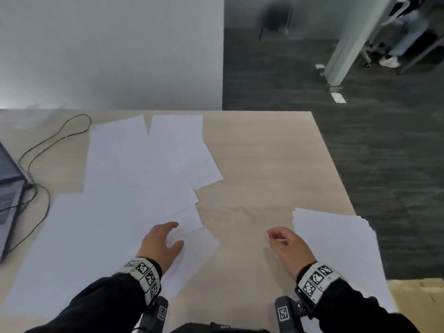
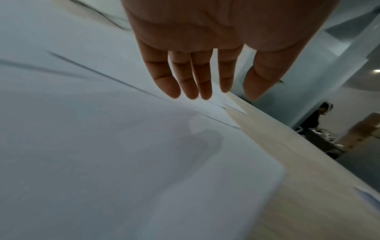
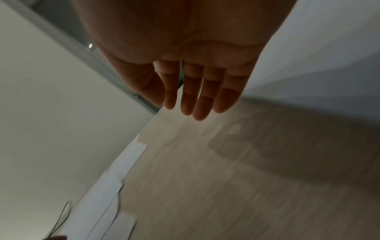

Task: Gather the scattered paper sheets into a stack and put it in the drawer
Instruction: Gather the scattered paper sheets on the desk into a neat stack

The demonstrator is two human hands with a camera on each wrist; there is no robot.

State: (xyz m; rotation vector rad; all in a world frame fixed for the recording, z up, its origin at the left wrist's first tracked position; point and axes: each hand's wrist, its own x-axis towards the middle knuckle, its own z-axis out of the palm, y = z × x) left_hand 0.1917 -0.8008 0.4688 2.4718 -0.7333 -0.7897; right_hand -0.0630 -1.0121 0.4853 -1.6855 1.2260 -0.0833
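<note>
Both your hands hover over the desk point(image 1: 264, 164), holding nothing.
Your left hand point(image 1: 161, 243) spreads loosely above the scattered sheets point(image 1: 134, 176); your right hand point(image 1: 289, 247), fingers relaxed, sits beside the stack point(image 1: 336, 241).

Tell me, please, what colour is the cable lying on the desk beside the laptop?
The cable is black, seen best in the head view.

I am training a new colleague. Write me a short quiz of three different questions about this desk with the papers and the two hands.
1. True or false: the left hand grips a sheet.
2. Which side of the table holds the gathered stack: A) person's right, B) person's left?
3. Fill in: the black cable runs to the ____ at the left edge.

Key: 1 false, its fingers are straight above the scattered sheets; 2 A; 3 laptop.
</note>
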